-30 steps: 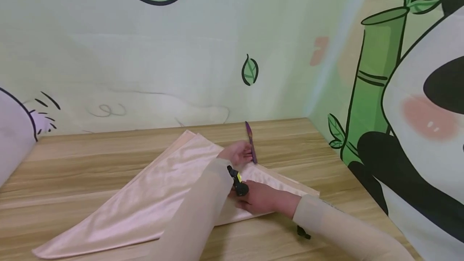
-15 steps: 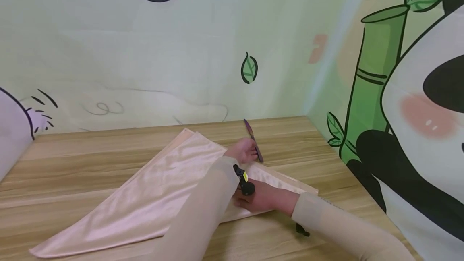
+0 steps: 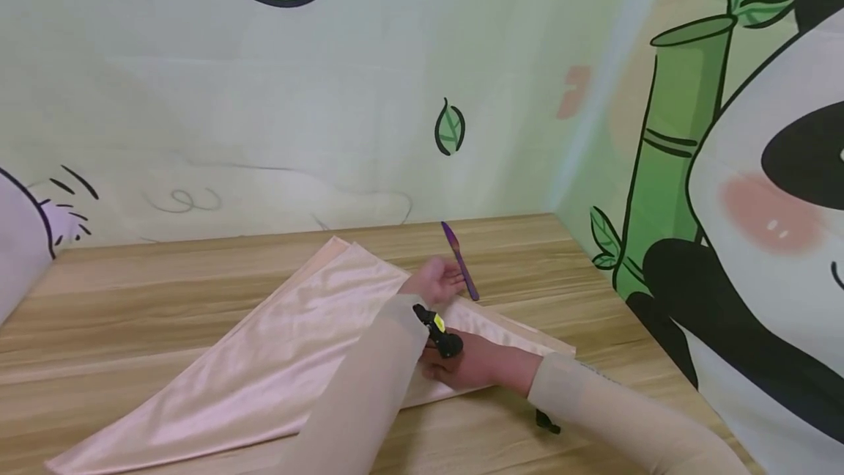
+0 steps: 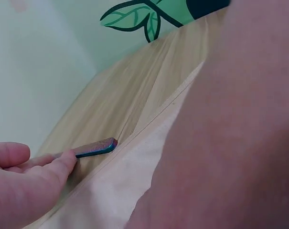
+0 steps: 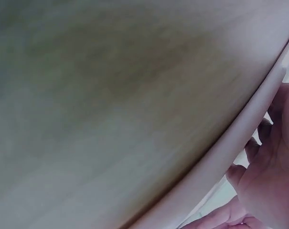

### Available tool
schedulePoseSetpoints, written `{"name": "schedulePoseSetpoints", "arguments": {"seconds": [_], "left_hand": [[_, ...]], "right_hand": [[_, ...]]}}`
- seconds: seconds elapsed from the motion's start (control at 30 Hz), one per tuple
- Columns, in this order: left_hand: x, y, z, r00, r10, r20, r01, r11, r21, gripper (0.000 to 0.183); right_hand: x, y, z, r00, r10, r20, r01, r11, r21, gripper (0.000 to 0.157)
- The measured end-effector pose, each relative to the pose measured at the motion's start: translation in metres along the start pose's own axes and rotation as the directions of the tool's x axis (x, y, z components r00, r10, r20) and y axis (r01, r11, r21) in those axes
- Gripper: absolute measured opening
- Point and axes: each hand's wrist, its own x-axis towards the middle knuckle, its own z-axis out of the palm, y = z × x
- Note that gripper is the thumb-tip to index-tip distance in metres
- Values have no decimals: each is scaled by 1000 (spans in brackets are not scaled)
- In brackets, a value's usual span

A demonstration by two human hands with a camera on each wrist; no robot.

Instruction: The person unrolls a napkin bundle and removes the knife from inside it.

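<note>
A pale pink satiny cloth (image 3: pixel 283 343), folded into a broad triangle, lies across the tabletop. Just past its far right edge is a purple table knife (image 3: pixel 461 262), its blade toward the wall. My left hand (image 3: pixel 435 281) reaches over the cloth, fingertips right at the knife's handle. The left wrist view has the handle end (image 4: pixel 96 147) sticking out beyond those fingers. Below it, my right hand (image 3: pixel 464 361) rests on the cloth near its front edge, its fingertips partly hidden under the left wrist. The right wrist view catches its spread fingers (image 5: pixel 251 150) beside the cloth's edge.
The wood-grain table (image 3: pixel 152 292) meets a wall printed with leaves at the back. On the right stands a side wall with a bamboo and panda picture (image 3: pixel 679 130). A small black camera (image 3: pixel 438 332) is strapped to the left wrist.
The knife has swung, its handle end shifting right and its tilt growing, as my left hand touches it. The right hand and cloth stay in place.
</note>
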Motion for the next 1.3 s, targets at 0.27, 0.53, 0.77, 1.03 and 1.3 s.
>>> {"name": "schedulePoseSetpoints", "arguments": {"seconds": [0.27, 0.53, 0.77, 1.03, 1.3], "left_hand": [[-102, 26, 25, 1000, -2, -24, 10, 934, 356, 50], [-218, 74, 34, 991, 14, 131, -130, 262, 956, 47], [-305, 87, -24, 932, -94, 350, -360, -330, 873, 33], [-395, 94, -122, 920, 80, 384, -267, -591, 762, 54], [-431, 92, -189, 832, 226, 506, -179, -754, 632, 51]], "right_hand": [[2, -1, -1, 965, 134, 223, -175, 969, 174, 38], [8, 3, -9, 941, 101, 324, -181, 957, 228, 50], [9, 0, -13, 933, 111, 343, -198, 953, 229, 50], [7, -2, -14, 897, 191, 398, -317, 906, 280, 52], [9, -4, -13, 923, 165, 348, -278, 910, 307, 51]]}}
